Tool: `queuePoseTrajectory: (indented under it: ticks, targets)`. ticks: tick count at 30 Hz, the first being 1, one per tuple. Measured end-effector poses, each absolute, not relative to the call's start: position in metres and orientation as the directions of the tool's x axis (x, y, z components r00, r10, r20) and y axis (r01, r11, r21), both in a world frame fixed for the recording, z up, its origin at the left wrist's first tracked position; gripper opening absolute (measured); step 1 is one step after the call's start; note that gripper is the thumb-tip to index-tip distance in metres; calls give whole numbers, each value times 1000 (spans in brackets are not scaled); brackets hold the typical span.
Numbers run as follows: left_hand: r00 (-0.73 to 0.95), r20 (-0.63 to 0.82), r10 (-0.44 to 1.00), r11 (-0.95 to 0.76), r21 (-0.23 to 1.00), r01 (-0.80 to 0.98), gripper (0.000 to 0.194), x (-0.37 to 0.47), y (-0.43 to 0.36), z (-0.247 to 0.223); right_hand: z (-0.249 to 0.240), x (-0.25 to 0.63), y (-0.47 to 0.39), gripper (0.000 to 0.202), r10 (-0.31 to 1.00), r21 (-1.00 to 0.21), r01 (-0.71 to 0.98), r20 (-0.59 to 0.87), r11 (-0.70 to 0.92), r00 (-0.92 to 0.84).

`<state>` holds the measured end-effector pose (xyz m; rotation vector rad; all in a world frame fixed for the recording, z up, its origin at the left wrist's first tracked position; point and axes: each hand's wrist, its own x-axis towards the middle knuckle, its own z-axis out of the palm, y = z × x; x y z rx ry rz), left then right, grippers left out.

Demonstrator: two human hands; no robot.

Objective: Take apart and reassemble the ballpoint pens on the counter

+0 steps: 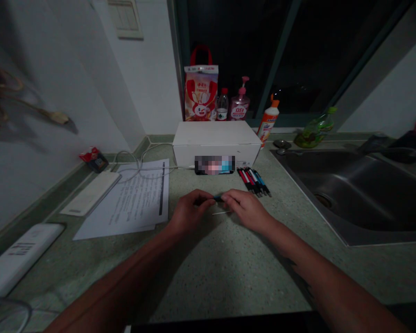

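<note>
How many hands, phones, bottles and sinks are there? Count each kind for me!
Hands: 2 (left hand, right hand)
Phone: 1
Bottles: 4 (red-capped bottle, pink pump bottle, orange-topped bottle, green-capped bottle)
Sink: 1
Total: 8

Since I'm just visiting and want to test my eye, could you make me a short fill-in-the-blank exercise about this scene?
1. The left hand and right hand meet at a small blue-and-dark part, gripped in their ____.
2. Behind the phone stands a white rectangular ____.
3. Beside the phone, on the picture's right, lies a row of red, blue and black ____.
4. A metal ____ is set into the counter on the picture's right.

Missing words: fingers; box; pens; sink.
</note>
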<state>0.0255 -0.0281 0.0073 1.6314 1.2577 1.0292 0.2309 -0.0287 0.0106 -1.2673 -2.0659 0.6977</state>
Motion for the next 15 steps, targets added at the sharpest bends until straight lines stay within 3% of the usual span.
queuePoseTrajectory:
  ticks: [4,6,10,15]
  targets:
    - [169,106,980,-156,937,312,6,26,-29,9,11,231,-29,16,912,-711,584,216,392,-349]
    - [177,108,978,-160,936,314,6,26,-28,8,11,231,-29,7,904,-685,605,206,407,-376]
    - [246,65,967,-160,907,390,6,25,-26,2,13,233,-27,25,896,-594,682,179,427,-406]
    - [467,118,877,-413,681,604,7,26,-28,-3,14,237,-26,13,928,-499,786,125,364,-351]
